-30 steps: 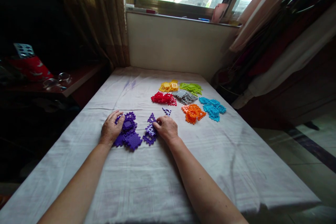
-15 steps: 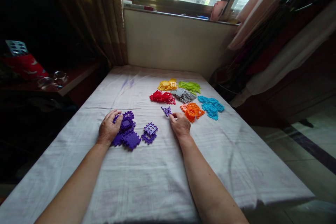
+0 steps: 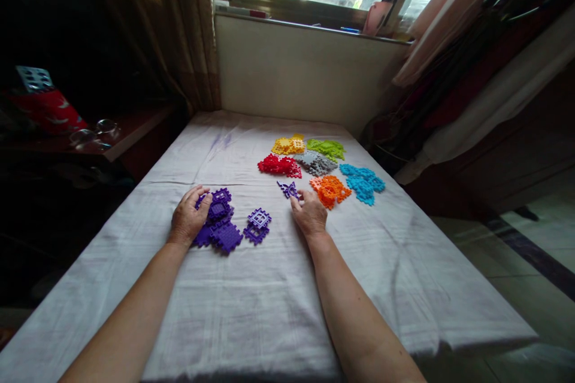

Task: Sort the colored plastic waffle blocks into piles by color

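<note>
My left hand (image 3: 191,214) rests against the left side of a pile of purple interlocking tiles (image 3: 226,234), its fingers outstretched and its thumb over the tiles. Some of the pile is hidden under that hand. To the right of it, two purple window-frame tiles (image 3: 259,218) overlap on the cloth. Farther right lies a small purple openwork piece (image 3: 286,190) with a pointed end. My right hand (image 3: 309,213) is just beside this piece, thumb and forefinger apart at its right edge; whether a fingertip still touches it is hard to see.
Beyond my right hand sit piles of orange (image 3: 330,191), blue (image 3: 363,182), grey (image 3: 315,163), red (image 3: 279,166), yellow (image 3: 287,145) and green tiles (image 3: 327,149). A pale cloth (image 3: 242,311) covers the table. Glasses (image 3: 87,137) lie on a dark side table at left.
My right thumb and forefinger have parted from their pinch on the small purple piece, which now lies on the cloth. The left hand stays at the purple pile. The view has shifted slightly.
</note>
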A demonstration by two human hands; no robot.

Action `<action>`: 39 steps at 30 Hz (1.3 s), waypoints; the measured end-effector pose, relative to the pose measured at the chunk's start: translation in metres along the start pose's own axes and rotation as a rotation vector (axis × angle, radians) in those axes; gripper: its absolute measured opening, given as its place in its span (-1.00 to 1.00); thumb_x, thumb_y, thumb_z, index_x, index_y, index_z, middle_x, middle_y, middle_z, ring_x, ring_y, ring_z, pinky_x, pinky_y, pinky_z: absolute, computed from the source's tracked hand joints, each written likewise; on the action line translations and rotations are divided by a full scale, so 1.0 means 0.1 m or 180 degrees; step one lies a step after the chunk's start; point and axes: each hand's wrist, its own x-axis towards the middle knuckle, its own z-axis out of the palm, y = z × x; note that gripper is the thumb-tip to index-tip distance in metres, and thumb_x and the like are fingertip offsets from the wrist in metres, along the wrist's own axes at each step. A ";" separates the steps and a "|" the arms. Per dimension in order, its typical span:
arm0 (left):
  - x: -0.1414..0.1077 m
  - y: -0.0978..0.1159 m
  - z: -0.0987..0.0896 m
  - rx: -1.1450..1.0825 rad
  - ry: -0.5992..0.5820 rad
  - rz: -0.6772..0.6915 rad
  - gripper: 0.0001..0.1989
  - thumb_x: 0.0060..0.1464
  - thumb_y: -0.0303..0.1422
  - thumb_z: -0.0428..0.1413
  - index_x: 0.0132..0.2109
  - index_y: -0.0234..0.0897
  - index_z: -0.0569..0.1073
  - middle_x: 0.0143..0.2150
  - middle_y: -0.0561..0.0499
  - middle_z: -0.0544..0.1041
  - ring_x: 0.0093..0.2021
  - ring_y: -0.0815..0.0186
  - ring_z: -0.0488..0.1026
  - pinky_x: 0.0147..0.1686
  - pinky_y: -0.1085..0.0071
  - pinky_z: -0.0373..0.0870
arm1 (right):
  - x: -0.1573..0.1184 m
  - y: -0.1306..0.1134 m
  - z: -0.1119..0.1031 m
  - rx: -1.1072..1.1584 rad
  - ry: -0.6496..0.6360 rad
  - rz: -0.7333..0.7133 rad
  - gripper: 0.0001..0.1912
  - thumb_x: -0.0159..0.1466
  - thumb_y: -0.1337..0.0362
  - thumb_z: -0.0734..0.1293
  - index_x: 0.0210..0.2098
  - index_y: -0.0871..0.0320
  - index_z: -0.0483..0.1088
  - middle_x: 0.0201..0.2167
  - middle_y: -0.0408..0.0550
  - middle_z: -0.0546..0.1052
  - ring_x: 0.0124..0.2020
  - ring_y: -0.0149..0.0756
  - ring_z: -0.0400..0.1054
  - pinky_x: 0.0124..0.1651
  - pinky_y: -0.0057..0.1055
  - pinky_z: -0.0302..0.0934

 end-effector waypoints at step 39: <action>-0.01 -0.04 0.01 -0.0001 0.0010 0.0038 -0.56 0.17 -0.05 -0.04 -0.06 -0.23 0.53 0.12 -0.15 0.52 0.18 0.14 0.43 0.26 0.17 0.29 | -0.15 -0.14 -0.02 0.0225 -0.0361 -0.0967 -0.83 0.27 0.12 0.38 -0.28 0.07 0.53 -0.23 -0.07 0.53 -0.20 -0.28 0.38 -0.12 -0.38 0.19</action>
